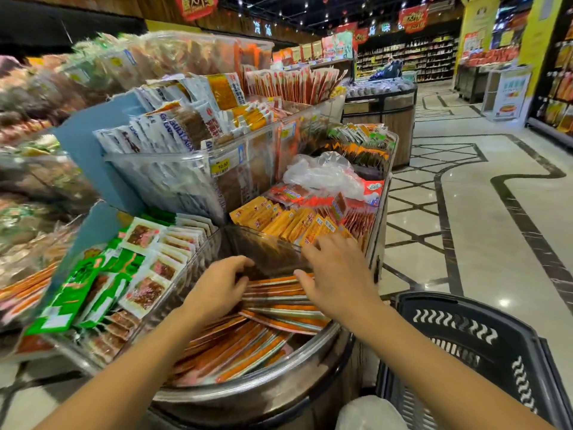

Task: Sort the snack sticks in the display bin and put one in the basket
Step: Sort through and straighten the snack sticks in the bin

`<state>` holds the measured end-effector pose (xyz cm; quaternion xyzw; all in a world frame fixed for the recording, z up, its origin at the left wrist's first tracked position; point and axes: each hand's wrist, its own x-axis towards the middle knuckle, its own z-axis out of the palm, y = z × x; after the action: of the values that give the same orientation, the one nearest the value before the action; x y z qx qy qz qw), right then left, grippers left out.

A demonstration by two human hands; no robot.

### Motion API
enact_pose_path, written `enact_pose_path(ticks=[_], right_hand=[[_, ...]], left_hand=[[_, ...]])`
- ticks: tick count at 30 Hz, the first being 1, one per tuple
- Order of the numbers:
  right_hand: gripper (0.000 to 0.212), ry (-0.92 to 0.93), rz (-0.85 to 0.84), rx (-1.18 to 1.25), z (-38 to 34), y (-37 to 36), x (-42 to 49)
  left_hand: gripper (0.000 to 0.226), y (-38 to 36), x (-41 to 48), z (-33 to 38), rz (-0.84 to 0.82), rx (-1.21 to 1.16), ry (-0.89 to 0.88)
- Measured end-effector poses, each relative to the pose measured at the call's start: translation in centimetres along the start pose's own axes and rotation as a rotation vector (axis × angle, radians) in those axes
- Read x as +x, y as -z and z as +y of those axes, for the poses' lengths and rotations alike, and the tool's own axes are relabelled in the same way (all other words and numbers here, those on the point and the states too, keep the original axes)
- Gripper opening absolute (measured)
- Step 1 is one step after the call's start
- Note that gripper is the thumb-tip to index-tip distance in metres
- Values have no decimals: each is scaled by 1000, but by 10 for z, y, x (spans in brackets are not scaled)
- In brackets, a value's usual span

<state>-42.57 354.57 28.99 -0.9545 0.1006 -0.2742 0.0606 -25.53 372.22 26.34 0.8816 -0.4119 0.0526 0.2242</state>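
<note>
Snack sticks (273,308) lie in the display bin (279,389), basket (471,352) right.

Long orange foil-wrapped snack sticks (276,308) lie fanned flat in the metal-rimmed round display bin (263,394); black slotted plastic basket (471,339) just right

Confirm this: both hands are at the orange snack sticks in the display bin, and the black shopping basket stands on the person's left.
Wrong side: the head view shows the black shopping basket on the person's right. The left hand and right hand are indeed at the orange snack sticks in the display bin.
</note>
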Motion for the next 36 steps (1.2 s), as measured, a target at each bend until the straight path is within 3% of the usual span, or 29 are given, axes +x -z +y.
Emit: enact_pose_path(ticks=[3,7,11,16,23,27,36], right_hand=[[27,76,-30,53,-25,-4,9],[26,178,-190,117,-56,-20,20],[29,258,-408,176,-86,-42,29],[31,351,-645,257,-115,-70,38],[33,484,-672,237,-124,-93,33],[18,494,-639,282,-123,-97,31],[12,481,-645,372,-123,-95,31]], left_hand=[[26,31,-12,-12,179,81,-99],[18,61,-33,-43,351,189,-173],[30,62,-52,-70,349,245,-134],[37,55,-57,-80,315,135,-15],[31,52,-58,-83,332,114,-11],[33,52,-60,-81,338,101,4],[32,52,-61,-80,345,93,15]])
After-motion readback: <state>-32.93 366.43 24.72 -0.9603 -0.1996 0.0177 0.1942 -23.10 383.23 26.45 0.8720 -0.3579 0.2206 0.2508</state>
